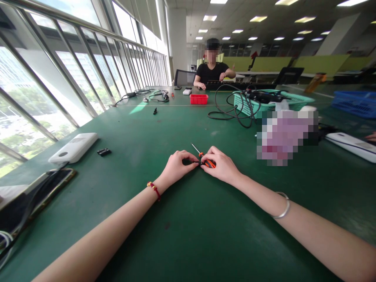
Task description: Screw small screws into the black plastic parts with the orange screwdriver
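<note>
My left hand (179, 164) and my right hand (220, 163) meet over the middle of the green table (164, 243). Both are closed in a pinch, fingertips almost touching, on a small black part (200, 163) between them. Its exact kind is too small to make out. A screwdriver (209, 163) with an orange and black handle is right by the right fingers, its thin metal shaft pointing away to the left. The right hand covers some of the handle, and whether the hand also grips it or it just lies there I cannot tell.
Left of my hands are a small black piece (104, 152), a white power bank (75, 148) and a phone (38, 192) with a cable. Farther off sit a red bin (199, 99) and a teal basket (296, 102) with cables. A person (214, 72) works opposite.
</note>
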Demonstrator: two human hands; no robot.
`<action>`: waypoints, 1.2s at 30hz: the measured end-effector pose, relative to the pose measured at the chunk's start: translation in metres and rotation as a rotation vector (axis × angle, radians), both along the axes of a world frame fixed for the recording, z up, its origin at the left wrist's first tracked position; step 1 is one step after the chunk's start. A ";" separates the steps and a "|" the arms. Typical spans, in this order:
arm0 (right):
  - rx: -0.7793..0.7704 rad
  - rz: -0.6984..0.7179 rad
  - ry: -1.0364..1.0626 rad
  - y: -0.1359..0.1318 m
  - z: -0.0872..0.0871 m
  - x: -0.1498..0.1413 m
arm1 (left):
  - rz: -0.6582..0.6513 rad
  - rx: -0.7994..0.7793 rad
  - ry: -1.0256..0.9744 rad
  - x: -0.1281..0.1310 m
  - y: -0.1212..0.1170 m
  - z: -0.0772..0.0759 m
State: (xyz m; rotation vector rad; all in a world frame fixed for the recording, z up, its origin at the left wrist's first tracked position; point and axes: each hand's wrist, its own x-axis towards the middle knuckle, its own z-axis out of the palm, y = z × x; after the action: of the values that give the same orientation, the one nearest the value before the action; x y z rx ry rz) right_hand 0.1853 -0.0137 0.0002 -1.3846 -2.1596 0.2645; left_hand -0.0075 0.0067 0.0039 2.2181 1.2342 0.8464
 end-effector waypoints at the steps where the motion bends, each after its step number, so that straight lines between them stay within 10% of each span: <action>1: 0.001 0.000 -0.003 0.000 0.000 0.000 | -0.002 0.000 0.000 0.000 0.000 0.000; 21: 0.001 -0.010 0.002 0.001 -0.003 0.001 | 0.030 -0.030 -0.138 0.001 -0.010 0.010; 36: -0.010 -0.035 -0.013 -0.001 -0.001 0.000 | 0.068 -0.038 0.122 0.003 -0.027 0.003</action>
State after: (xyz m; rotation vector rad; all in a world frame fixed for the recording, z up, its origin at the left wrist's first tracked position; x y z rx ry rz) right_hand 0.1858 -0.0143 -0.0003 -1.4321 -2.1453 0.2536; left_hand -0.0044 -0.0205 0.0074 2.2372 1.3779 0.7152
